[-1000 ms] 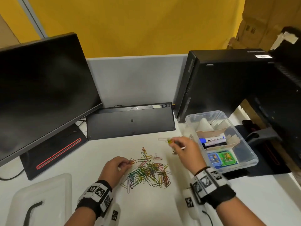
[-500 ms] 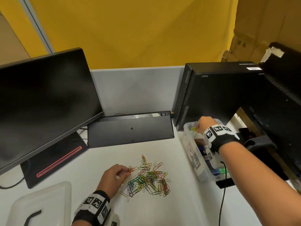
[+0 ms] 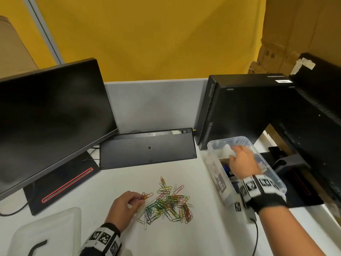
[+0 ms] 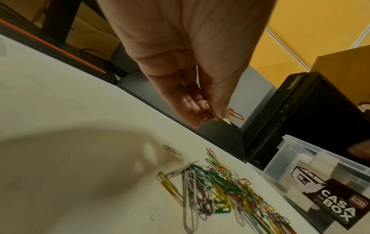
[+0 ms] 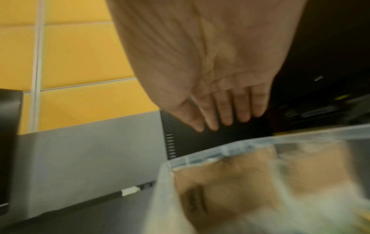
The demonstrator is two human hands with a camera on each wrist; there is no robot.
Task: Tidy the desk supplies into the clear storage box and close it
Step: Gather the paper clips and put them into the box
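We see the clear storage box [image 3: 217, 146] open at three o'clock on the white worktop [image 3: 114, 183]. Our right hand [image 3: 242, 163] hovers over it, fingers straight and empty. At six o'clock lies a heap of coloured paper clips [image 3: 169, 206]. Our left hand [image 3: 123, 206] pinches a few orange clips [image 4: 210, 114] at the heap's nine o'clock edge. The box's lid [image 3: 46, 231] lies at eight o'clock.

The storage box [image 3: 214, 148] is clear, smooth plastic, its lid [image 3: 46, 230] frosted. Paper clips [image 3: 169, 206] look like coated wire (glossy, many colours). The desk [image 3: 184, 241] is matt white; the monitor [image 3: 51, 115] faintly glossy.
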